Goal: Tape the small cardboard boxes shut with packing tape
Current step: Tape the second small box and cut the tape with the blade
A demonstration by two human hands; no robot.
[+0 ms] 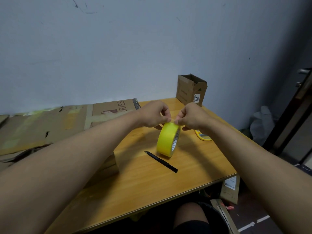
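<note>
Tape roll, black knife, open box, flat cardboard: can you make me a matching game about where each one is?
Things:
1. yellow tape roll
2. black knife
3. open cardboard box
4. flattened cardboard

Places:
A. far corner of the table, by the wall
B. lying flat on the table, near the roll
C. held upright by both hands
D. left of the table

Pairs: 1-C, 2-B, 3-A, 4-D

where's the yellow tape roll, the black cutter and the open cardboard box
yellow tape roll (166, 141), head view, on its yellow outer band
black cutter (161, 161), head view, middle of its handle on the table
open cardboard box (185, 93), head view, on its front wall at the table's far corner
</note>
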